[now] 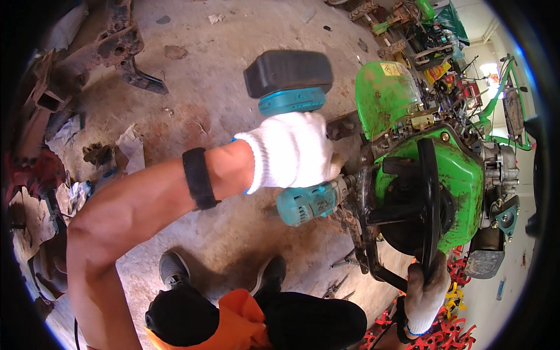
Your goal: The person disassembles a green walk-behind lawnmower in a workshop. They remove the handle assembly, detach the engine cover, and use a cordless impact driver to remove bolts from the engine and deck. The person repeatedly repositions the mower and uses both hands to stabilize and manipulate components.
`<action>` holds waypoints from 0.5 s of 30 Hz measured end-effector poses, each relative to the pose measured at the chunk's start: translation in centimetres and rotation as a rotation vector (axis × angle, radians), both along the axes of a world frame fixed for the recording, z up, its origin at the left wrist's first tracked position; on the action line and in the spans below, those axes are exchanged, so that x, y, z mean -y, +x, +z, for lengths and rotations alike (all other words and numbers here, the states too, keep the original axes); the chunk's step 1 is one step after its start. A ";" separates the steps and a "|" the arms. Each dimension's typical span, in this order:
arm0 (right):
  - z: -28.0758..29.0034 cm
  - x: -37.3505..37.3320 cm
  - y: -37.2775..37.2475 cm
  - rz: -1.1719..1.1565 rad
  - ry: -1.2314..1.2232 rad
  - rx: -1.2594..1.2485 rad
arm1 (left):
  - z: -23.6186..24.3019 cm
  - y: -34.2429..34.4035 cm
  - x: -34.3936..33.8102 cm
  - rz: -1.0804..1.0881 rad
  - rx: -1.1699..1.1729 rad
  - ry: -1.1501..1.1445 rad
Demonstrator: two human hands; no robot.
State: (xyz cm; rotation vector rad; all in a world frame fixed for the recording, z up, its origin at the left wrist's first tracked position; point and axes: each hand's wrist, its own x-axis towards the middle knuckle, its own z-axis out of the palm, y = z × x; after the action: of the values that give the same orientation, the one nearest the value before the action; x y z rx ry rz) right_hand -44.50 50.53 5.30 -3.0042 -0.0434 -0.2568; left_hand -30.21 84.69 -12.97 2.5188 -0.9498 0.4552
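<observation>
My left hand (294, 149), in a white knit glove, is closed round the grip of a teal cordless impact wrench (306, 204). The tool lies on its side, its black battery (289, 73) pointing away from me. Its nose meets the dark metal frame (363, 216) of a green engine-driven machine (464, 216); whether it sits on a bolt is hidden. Low on the right, my right hand (426, 289), in a soiled white glove, grips the lower end of a black bar (430, 192) on the machine's front. Some of its fingers are out of sight behind the bar.
A green curved guard (385, 96) stands at the machine's far side. Rusty metal frames (111, 49) line the left. Red tine parts (449, 338) lie on the floor at lower right. More machines and parts (431, 52) crowd the back right. My shoes (174, 268) are on the concrete.
</observation>
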 end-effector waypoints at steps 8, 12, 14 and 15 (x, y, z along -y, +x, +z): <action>0.0 0.6 0.3 0.047 -0.011 0.013 | -3.2 -0.9 -1.1 -0.030 0.218 0.018; -0.6 1.8 0.3 0.227 -0.098 0.061 | -5.1 -4.9 -2.9 -0.013 0.123 -0.029; -1.1 1.4 0.1 0.292 -0.182 0.152 | -6.7 -7.8 -4.0 0.001 0.086 -0.177; -1.2 0.8 0.0 0.266 -0.180 0.157 | -7.5 -9.3 -4.6 -0.011 -0.044 -0.260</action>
State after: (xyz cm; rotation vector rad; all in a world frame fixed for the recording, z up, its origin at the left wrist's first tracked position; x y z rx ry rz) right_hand -44.46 49.71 4.06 -3.0979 -0.5017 -0.4823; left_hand -39.54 89.26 -20.47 2.2792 -0.8302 0.4842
